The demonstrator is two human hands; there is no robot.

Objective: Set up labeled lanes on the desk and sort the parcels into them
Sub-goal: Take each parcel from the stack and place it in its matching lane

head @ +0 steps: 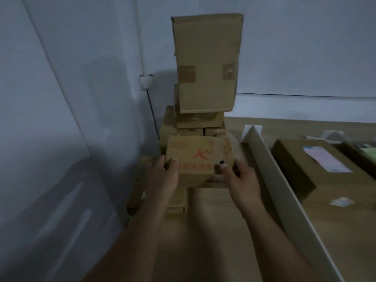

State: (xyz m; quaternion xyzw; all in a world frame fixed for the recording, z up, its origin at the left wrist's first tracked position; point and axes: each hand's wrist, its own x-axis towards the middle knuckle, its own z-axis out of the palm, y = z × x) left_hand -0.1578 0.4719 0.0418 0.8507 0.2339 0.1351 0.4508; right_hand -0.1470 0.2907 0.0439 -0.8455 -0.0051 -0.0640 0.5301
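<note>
2 hands grip 1 small red-printed parcel (198, 157): the left hand (162, 171) curls round its left end, the right hand (239, 176) round its right end, thumbs on top. It is held just in front of the box stack (191, 131), low down. Right of the stack lies a white divider (264, 157). Recommendation: draw the parcel back level and slowly; the stack's tall top box (205, 64) looks unsteady.

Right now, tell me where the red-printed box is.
The red-printed box is centre frame in the head view, gripped between the left hand and right hand, in front of the tall box stack.
</note>
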